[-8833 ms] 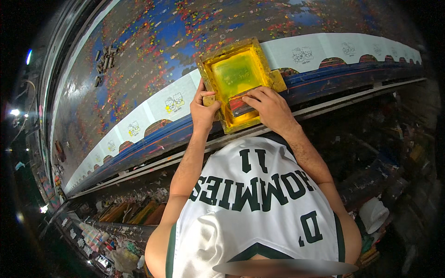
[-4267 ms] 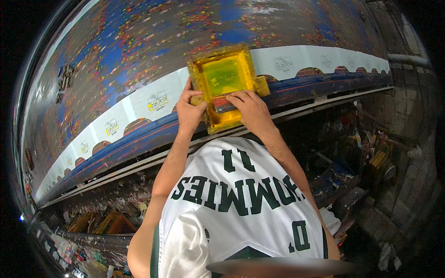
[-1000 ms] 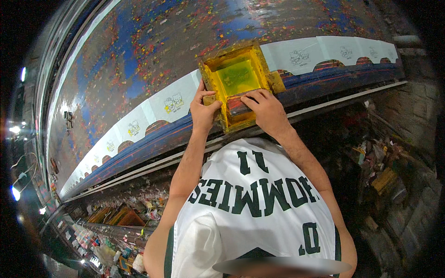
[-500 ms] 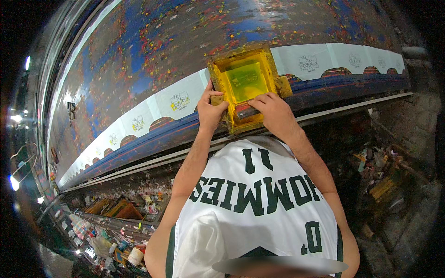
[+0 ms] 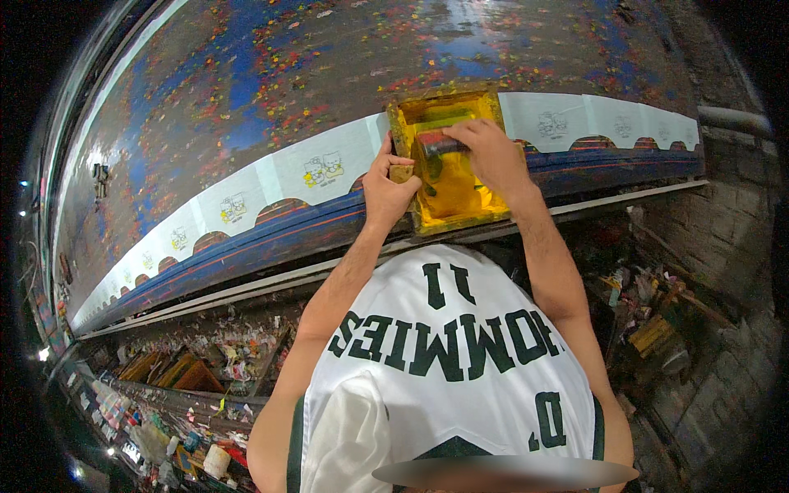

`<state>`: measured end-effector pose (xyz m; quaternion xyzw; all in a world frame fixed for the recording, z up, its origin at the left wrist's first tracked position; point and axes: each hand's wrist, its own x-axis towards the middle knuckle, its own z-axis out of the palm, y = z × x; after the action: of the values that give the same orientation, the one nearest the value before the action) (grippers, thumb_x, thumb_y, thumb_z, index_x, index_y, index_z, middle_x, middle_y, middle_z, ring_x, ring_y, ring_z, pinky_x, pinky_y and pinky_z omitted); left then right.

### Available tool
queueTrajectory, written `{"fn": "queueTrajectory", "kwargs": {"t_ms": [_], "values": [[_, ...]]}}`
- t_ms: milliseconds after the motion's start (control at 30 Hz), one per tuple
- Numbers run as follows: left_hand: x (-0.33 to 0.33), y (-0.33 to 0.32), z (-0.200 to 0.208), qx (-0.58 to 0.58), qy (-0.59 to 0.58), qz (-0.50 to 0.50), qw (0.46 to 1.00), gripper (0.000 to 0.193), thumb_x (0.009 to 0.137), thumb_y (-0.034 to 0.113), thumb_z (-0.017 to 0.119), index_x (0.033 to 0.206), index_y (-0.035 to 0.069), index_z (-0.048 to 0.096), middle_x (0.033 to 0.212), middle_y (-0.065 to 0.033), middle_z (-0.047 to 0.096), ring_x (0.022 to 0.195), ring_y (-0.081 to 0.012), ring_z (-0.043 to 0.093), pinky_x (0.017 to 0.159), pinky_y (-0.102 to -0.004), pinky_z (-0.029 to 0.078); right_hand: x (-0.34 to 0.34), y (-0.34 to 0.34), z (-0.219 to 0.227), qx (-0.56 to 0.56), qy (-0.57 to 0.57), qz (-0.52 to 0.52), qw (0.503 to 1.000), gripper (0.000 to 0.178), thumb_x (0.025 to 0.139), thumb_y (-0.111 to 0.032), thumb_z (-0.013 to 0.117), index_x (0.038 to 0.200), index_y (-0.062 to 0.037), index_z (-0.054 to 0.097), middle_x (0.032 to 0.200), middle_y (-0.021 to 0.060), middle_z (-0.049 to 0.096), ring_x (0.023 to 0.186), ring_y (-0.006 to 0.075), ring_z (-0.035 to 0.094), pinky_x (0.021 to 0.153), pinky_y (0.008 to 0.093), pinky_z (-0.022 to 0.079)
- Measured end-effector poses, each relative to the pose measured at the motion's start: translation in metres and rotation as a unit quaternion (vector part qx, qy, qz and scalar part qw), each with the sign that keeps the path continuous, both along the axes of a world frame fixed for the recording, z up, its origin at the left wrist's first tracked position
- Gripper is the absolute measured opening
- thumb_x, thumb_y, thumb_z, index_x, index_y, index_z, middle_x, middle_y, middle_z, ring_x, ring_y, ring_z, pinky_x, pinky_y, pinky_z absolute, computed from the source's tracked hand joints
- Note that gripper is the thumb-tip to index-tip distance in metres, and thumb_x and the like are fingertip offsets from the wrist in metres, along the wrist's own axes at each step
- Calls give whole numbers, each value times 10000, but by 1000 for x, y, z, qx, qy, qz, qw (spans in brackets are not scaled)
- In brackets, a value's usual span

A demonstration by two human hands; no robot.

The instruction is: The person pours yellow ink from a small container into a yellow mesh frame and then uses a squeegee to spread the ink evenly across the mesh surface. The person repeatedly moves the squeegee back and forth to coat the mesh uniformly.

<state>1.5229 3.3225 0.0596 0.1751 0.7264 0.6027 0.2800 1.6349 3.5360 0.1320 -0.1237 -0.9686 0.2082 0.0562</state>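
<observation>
A screen printing frame (image 5: 459,225) with yellow-stained walls and yellow ink on its mesh lies over a strip of pale cut pieces (image 5: 275,179). My left hand (image 5: 389,191) is closed around the small block on the frame's left side. Inside the frame, my right hand (image 5: 498,161) grips a dark reddish squeegee (image 5: 440,143) from above, toward the far half of the mesh. Part of the squeegee is hidden under my fingers. Pieces to the left carry cartoon outlines with yellow patches; those to the right (image 5: 555,125) show outlines only.
A long table (image 5: 329,90) stretches away, its grey and blue surface speckled with coloured ink. A pale rail (image 5: 246,306) runs along its near edge. Below lie boards (image 5: 197,374), scraps and containers at the left, with more debris (image 5: 653,333) at the right.
My right hand has moved the squeegee from the near end of the frame toward its far half. My left hand stays at the side block. The whole view has shifted slightly.
</observation>
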Motion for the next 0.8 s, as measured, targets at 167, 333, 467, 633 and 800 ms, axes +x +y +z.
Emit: {"fn": "queueTrajectory", "kwargs": {"t_ms": [167, 333, 467, 633, 800], "values": [[-1, 0, -11, 12, 57, -10, 998, 248, 795, 60, 837, 1012, 8, 730, 1754, -262, 440, 1591, -364, 501, 1228, -424, 468, 48, -35, 2, -20, -9, -22, 1000, 466, 884, 36, 653, 1318, -91, 765, 1295, 111, 744, 1261, 358, 666, 1098, 462, 568], [-1, 1, -16, 35, 51, -12, 998, 248, 805, 64, 849, 1021, 17, 736, 1763, -260, 425, 1632, -353, 442, 1272, -444, 424, 67, -51, 3, -18, -13, -33, 999, 478, 867, 33, 663, 1317, -94, 767, 1321, 90, 731, 1266, 336, 665, 1091, 449, 572], [-2, 0, -10, 57, 15, -12, 998, 287, 797, 8, 837, 1054, 17, 710, 1780, -198, 434, 1609, -308, 472, 1274, -423, 417, 66, -49, 3, -18, -8, -21, 1000, 482, 855, 22, 680, 1318, -82, 763, 1324, 84, 725, 1268, 340, 656, 1096, 449, 568], [5, 6, 7, 38, 56, -8, 998, 237, 799, 19, 819, 1016, 45, 728, 1769, -259, 416, 1661, -366, 388, 1321, -478, 350, 74, -35, 10, -20, 21, -6, 1000, 496, 850, 20, 687, 1332, -79, 756, 1320, 82, 723, 1266, 333, 650, 1093, 447, 563], [34, 69, 16, 85, 64, -14, 994, 248, 794, 10, 816, 1027, 49, 739, 1760, -279, 421, 1661, -374, 388, 1320, -476, 349, 107, 18, 22, -8, 38, -34, 999, 532, 801, 32, 717, 1319, -79, 762, 1319, 84, 724, 1265, 335, 655, 1102, 453, 561]]}}
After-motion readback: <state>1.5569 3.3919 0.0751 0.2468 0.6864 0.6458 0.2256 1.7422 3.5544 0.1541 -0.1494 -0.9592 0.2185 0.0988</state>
